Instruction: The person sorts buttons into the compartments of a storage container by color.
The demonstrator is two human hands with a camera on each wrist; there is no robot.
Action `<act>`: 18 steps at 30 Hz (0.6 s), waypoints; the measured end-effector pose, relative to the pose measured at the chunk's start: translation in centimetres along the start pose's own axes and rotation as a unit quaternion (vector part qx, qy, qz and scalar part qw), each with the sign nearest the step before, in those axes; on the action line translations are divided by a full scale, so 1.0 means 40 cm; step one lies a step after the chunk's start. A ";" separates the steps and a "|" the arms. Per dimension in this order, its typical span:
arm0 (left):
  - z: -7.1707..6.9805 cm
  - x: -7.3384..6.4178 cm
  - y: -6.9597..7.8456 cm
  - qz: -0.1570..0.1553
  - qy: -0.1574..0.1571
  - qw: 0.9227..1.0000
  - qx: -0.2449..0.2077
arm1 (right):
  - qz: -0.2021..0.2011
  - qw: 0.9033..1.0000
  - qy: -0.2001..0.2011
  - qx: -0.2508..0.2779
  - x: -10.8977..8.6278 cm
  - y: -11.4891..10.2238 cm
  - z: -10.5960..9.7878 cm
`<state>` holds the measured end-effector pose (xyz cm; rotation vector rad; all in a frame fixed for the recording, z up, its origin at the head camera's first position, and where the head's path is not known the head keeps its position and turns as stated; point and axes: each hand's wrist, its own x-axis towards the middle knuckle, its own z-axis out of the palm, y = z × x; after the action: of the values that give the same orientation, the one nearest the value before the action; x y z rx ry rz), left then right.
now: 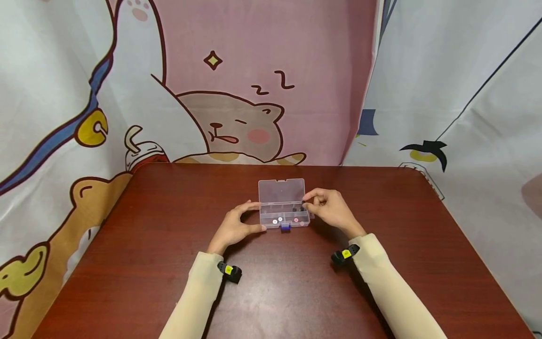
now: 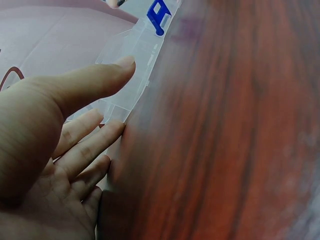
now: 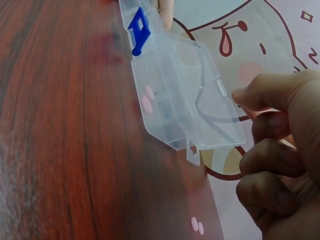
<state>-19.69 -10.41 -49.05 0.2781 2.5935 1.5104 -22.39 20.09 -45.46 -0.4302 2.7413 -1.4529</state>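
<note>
A clear plastic compartment box point(image 1: 271, 216) stands on the table with its lid point(image 1: 281, 191) raised at the back. White pieces point(image 1: 277, 220) lie in a front left compartment, pink pieces point(image 3: 146, 104) in the front right one, and dark pieces point(image 1: 294, 209) in the back right. My left hand point(image 1: 234, 227) holds the box's left end, thumb at the front corner and fingers at the back. Over the right end, my right hand point(image 1: 332, 207) pinches a small dark piece between thumb and forefinger, mostly hidden by the fingertips. A blue latch point(image 1: 285, 227) hangs at the front.
The box sits toward the far side of a brown wooden table point(image 1: 271, 282). Two small pink pieces point(image 3: 197, 225) lie loose on the tabletop near the right hand. A printed cartoon curtain point(image 1: 322, 94) hangs behind the table's far edge.
</note>
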 end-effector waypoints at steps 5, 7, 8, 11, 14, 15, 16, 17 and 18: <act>-0.002 -0.003 0.004 -0.005 -0.003 1.000 -0.004 | -0.001 1.000 -0.011 0.001 0.008 -0.005 0.006; -0.003 -0.002 0.005 -0.005 -0.003 1.000 -0.002 | 0.000 1.000 -0.011 0.001 0.009 -0.006 0.006; -0.004 -0.002 0.006 -0.004 -0.003 1.000 0.000 | 0.001 1.000 -0.010 -0.001 0.010 -0.006 0.006; -0.004 0.000 0.007 -0.004 -0.003 1.000 0.003 | 0.002 1.000 -0.008 -0.005 0.010 -0.007 0.003; -0.004 0.001 0.007 -0.005 -0.003 1.000 0.001 | 0.003 1.000 -0.008 -0.006 0.008 -0.010 -0.001; -0.003 0.001 0.006 -0.005 -0.003 1.000 -0.001 | 0.001 1.000 -0.008 -0.005 0.007 -0.012 -0.003; -0.003 0.000 0.006 -0.005 -0.003 1.000 -0.003 | -0.001 1.000 -0.009 -0.004 0.007 -0.013 -0.005; -0.002 0.000 0.004 -0.005 -0.002 1.000 -0.004 | -0.003 1.000 -0.007 -0.004 0.007 -0.014 -0.008; -0.002 0.000 0.003 -0.005 -0.002 1.000 -0.005 | -0.005 1.000 -0.006 -0.006 0.007 -0.016 -0.010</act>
<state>-19.70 -10.40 -48.90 0.2669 2.5799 1.5189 -22.55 20.04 -44.69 -0.4532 2.7436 -1.4330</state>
